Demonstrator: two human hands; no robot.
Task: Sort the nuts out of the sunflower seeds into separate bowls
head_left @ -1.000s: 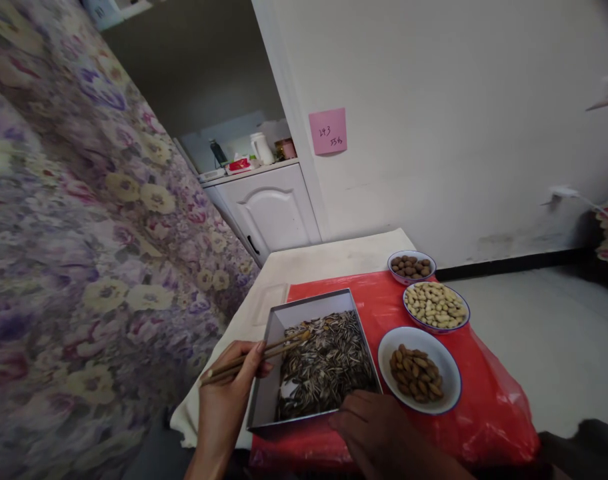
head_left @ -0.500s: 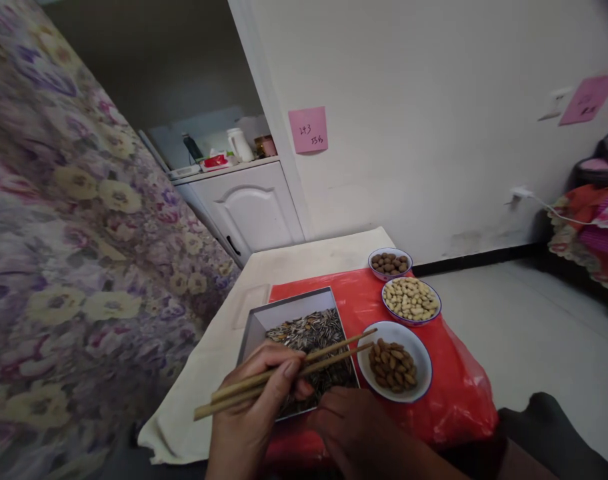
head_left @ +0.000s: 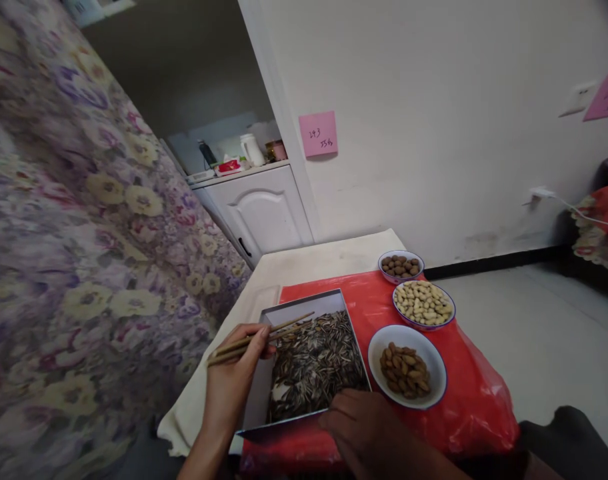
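The left hand (head_left: 241,350) pinches 2 wooden chopsticks (head_left: 291,321) between thumb and fingers. Their tips, seen above the almond bowl (head_left: 437,363) 0.5 s ago, now point over the striped seeds (head_left: 319,360) in the far left part of the box (head_left: 257,400). The right hand (head_left: 357,420) stays at the box's near right corner, fingers curled; it is in shadow, so I cannot tell whether it pinches the rim. The heap of almonds (head_left: 405,371) looks unchanged.

The box's right wall runs just beside the almond bowl, leaving a narrow strip of red sheet (head_left: 367,300) that widens toward the far side. Beyond the almonds, the bowl of pale nuts (head_left: 417,325) and the bowl of round brown nuts (head_left: 397,279) follow the tabletop's (head_left: 329,257) right edge, close together. Bare tabletop extends past the box's far wall, and the left edge lies beside the floral curtain (head_left: 134,300). The sheet drapes over the right edge, with floor (head_left: 524,320) beyond.
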